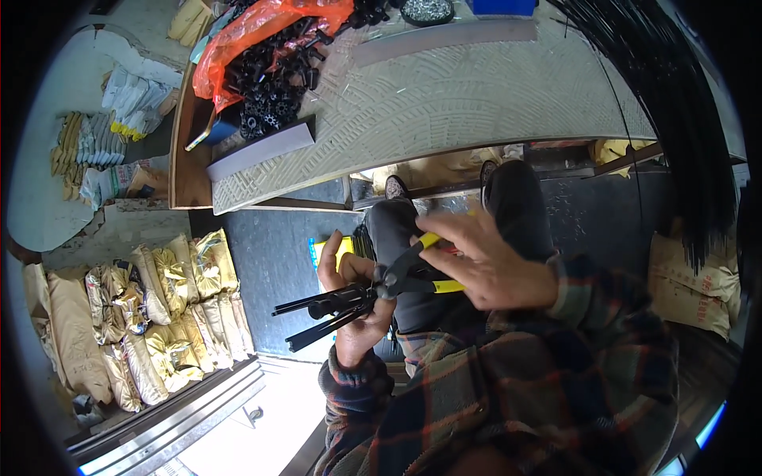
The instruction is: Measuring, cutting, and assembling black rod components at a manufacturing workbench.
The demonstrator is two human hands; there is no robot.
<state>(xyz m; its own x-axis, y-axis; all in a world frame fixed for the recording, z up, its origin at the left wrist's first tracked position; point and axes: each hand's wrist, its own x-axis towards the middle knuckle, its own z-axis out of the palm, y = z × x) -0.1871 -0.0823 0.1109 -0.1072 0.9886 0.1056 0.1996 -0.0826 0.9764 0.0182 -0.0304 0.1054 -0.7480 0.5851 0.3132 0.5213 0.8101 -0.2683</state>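
My left hand (359, 339) holds a cluster of black rods around a dark hub (340, 304), which looks like a small folded frame. The rod ends point left; one finger of this hand is raised. In my right hand (496, 274) is a pair of pliers (403, 274) with yellow grips. Its handles are spread apart, and its jaws meet the right end of the black cluster, by my left fingertips. What lies between the jaws is too small to make out. The right fingers are slightly blurred around the upper handle.
A patterned worktable (444, 103) spans the far side, bearing black plastic parts (274, 87) beside an orange bag (238, 44) and a dish of small metal pieces (427, 11). Long black rods (675, 103) hang at the right. Wrapped packages (151, 317) fill the left; my knees are below.
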